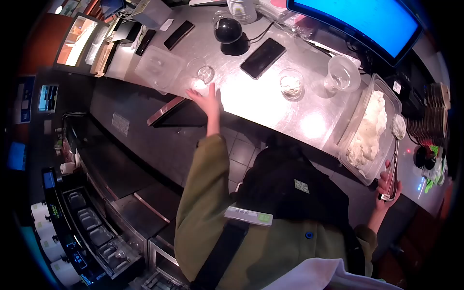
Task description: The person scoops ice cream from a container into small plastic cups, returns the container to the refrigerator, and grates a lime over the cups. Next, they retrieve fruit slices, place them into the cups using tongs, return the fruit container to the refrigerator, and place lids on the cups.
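Over the near edge of the steel counter, my left hand is spread open and holds nothing, just below a clear cup. On the right, my right hand grips the handle of a metal scoop. The scoop's head, with white stuff on it, is beside the right rim of a clear tub. A thick white mass lies in the tub. Left of the tub stand a clear cup with white contents and a larger translucent cup.
A phone, a black round object, a translucent lid and a second phone lie on the counter. A monitor stands behind. Stacked brown lids are at the far right.
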`<state>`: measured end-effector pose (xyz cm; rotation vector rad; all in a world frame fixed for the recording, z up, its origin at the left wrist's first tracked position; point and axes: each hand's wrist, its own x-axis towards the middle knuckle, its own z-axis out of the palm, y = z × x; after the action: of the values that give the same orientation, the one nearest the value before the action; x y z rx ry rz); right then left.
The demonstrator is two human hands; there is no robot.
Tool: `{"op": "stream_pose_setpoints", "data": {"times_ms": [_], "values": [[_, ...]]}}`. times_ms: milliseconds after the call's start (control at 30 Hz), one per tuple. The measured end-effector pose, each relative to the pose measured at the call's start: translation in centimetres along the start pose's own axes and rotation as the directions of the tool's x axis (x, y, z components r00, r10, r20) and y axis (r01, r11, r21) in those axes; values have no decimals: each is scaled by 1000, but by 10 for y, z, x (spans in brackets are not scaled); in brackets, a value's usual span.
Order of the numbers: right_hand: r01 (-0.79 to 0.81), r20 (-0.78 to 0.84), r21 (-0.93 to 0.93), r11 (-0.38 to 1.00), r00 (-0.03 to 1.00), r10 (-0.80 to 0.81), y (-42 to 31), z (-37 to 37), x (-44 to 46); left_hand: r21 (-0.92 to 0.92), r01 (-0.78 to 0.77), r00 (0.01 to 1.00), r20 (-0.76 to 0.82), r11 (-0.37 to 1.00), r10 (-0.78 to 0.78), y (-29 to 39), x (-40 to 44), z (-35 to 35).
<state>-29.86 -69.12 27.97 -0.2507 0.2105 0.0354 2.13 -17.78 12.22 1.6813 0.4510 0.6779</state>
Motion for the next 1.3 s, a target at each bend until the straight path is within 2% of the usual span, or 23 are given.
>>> {"op": "stream_pose_setpoints", "data": {"times_ms": [67, 100, 133, 167, 200, 267, 433, 500, 533, 567, 633, 700, 733, 800, 867, 900, 933, 967, 1033, 1100, 1167, 1233, 1300], "values": [[17, 19, -7, 1000, 1000, -16, 0, 3, 1, 235, -53, 998, 27, 971, 48, 6, 33, 13], [8, -19, -63, 998, 1000, -10, 0, 5, 3, 293, -1, 1000, -22, 956, 8, -11, 55, 20], [26, -73, -124, 992, 997, -35, 0, 10, 1, 182, 52, 999, -24, 982, -48, 22, 46, 27], [24, -109, -164, 986, 993, -42, 4, 19, 1, 317, 89, 994, -95, 944, -62, -2, 72, 33], [12, -83, -151, 988, 996, -25, 8, 24, 1, 58, 120, 981, -159, 991, -110, 2, 73, 40], [-60, -26, -72, 996, 998, 58, 13, 32, 4, 361, 151, 974, -213, 920, -77, 0, 84, 42], [-104, -2, -66, 992, 995, 104, 17, 26, 4, 529, 155, 986, -141, 834, -93, 13, 78, 53], [-19, -164, -139, 990, 987, -5, 20, 35, -11, 655, 209, 978, -154, 726, -143, 3, 91, 60], [-34, -220, -175, 984, 976, -5, 24, 34, -9, 700, 154, 988, -92, 697, -125, 8, 94, 60], [-39, -174, -158, 987, 985, 11, 18, 17, -9, 739, 95, 994, -31, 667, -107, 15, 97, 57], [-32, -197, -202, 979, 980, -9, 17, 17, -10, 744, -11, 991, -79, 668, 104, -49, 131, 67], [-65, -308, -259, 964, 951, -18, 19, 24, -2, 628, 20, 994, -99, 778, 54, -15, 116, 69], [-91, -279, -258, 962, 960, 16, 19, 25, 7, 559, 10, 995, -90, 829, 49, 1, 108, 71], [-76, -235, -253, 964, 972, 15, 19, 24, -1, 387, -123, 990, -14, 914, 140, 13, 94, 82], [-90, -196, -238, 967, 980, 43, 22, 21, 0, 362, -248, 962, -15, 899, 272, -16, 113, 94], [-67, -190, -239, 969, 982, 21, 21, 22, -3, 258, -126, 992, 5, 958, 129, -3, 111, 97], [-69, -207, -233, 970, 978, 20, 25, 27, -3, 385, 34, 997, -78, 922, -5, 14, 101, 99], [-74, -228, -221, 973, 973, 22, 27, 34, 0, 300, -19, 994, -99, 954, 51, -28, 123, 101], [-71, -270, -206, 976, 963, 13, 31, 38, 1, 258, -72, 989, -109, 963, 103, -15, 112, 84], [-57, -103, -79, 995, 993, 49, 31, 33, 5, 26, -266, 963, -48, 964, 267, 36, 66, 75], [-40, -66, -45, 998, 997, 37, 32, 38, 7, -348, -294, 916, 164, 890, 367, 106, -10, 68], [-39, -61, -113, 993, 998, 32, 33, 49, 5, -474, -133, 732, 545, 871, 408, 145, -88, 78], [-30, -57, -258, 966, 998, 16, 31, 66, 6, -375, -284, 401, 790, 882, 464, 154, -153, 103]]}}
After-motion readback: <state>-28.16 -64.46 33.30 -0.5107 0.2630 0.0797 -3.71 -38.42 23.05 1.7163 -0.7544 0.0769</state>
